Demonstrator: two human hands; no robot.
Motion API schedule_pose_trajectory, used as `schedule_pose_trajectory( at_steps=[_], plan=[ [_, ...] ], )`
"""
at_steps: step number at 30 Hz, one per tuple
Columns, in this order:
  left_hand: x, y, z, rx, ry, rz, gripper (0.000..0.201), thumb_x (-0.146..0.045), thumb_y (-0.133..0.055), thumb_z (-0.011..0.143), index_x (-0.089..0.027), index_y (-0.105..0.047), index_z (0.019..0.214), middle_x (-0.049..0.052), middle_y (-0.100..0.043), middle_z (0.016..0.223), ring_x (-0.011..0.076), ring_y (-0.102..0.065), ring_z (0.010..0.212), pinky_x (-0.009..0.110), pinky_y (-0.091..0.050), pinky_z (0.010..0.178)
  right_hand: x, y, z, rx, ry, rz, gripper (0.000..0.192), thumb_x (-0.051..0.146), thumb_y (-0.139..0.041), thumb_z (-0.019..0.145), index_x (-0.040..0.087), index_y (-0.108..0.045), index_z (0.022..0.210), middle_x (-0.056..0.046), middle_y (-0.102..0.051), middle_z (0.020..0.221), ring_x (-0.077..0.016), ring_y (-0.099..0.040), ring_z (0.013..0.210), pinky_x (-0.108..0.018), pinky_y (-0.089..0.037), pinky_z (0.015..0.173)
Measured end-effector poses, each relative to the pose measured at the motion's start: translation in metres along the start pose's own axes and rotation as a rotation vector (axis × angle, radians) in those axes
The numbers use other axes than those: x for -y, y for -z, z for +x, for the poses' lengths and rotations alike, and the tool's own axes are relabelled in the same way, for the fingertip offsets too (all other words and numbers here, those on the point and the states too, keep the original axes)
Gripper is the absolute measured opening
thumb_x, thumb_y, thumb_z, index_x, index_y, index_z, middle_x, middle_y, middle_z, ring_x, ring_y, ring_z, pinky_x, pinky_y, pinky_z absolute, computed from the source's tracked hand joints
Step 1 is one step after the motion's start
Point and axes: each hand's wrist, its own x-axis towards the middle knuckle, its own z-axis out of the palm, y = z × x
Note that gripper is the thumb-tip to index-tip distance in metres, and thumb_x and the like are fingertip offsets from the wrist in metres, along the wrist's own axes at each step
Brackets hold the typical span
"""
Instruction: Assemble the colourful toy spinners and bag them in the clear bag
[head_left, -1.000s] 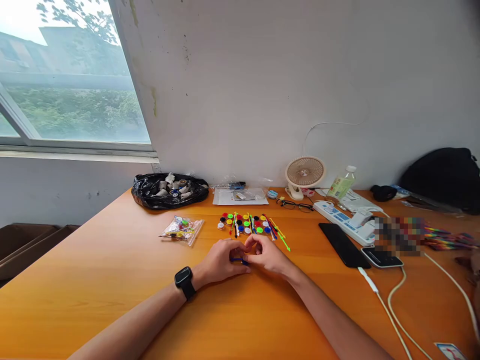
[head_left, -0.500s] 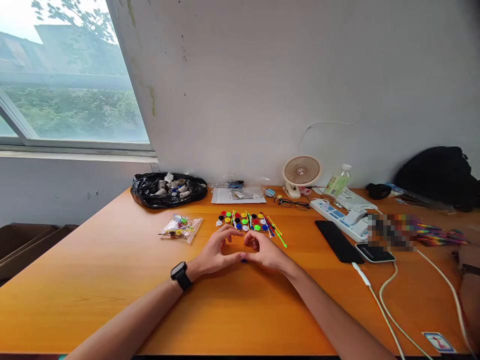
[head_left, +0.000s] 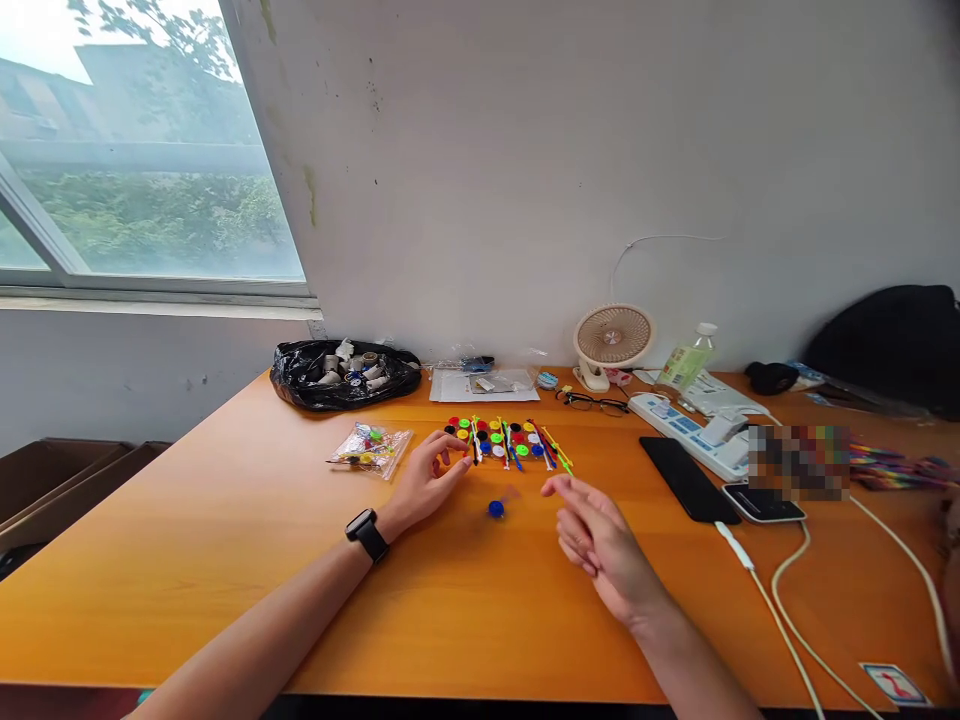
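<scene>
Centre of frame, orange table. Left hand, smartwatch on its wrist, lies fingers loosely spread, holding nothing, fingertips at the left end of a row of coloured caps and sticks. Right hand hangs lower right of centre, open, palm turned sideways, empty. Small blue cap sits alone on the table between the two hands, touching neither. Clear bag of coloured pieces just left of the left hand.
</scene>
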Motion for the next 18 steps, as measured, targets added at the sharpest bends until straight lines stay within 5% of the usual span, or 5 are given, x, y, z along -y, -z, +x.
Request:
schedule_pose_trajectory(
  at_steps=[4, 10, 18],
  plan=[
    [0.005, 0.001, 0.001, -0.045, -0.013, 0.058, 0.017, -0.036, -0.061, 0.101, -0.022, -0.071, 0.104, 0.005, -0.067, 0.105, 0.0163, -0.059, 0.082, 0.027, -0.046, 0.064, 0.011, 0.01, 0.004, -0.097, 0.084, 0.2, 0.037, 0.057, -0.071, 0.091, 0.021, -0.061, 0.087, 0.013, -0.021, 0.045, -0.0073, -0.008, 0.043, -0.023, -0.013, 0.039],
    [0.02, 0.01, 0.007, -0.094, -0.06, 0.264, 0.014, -0.027, -0.061, 0.098, -0.023, -0.07, 0.108, 0.006, -0.067, 0.103, 0.0207, -0.062, 0.09, 0.033, -0.051, 0.078, 0.023, 0.011, 0.017, -0.021, 0.125, 0.034, 0.037, 0.056, -0.073, 0.089, 0.02, -0.063, 0.085, 0.009, -0.034, 0.051, -0.0076, -0.02, 0.046, -0.024, -0.018, 0.044],
    [0.026, 0.013, 0.006, 0.064, -0.203, 0.536, 0.04, -0.025, -0.062, 0.098, -0.032, -0.067, 0.137, 0.007, -0.06, 0.148, 0.0325, -0.053, 0.129, 0.053, -0.046, 0.11, 0.036, -0.009, 0.037, 0.058, 0.214, -0.31, 0.045, 0.066, -0.07, 0.086, 0.021, -0.065, 0.085, 0.003, -0.046, 0.06, -0.0116, -0.038, 0.052, -0.027, -0.027, 0.049]
  ],
)
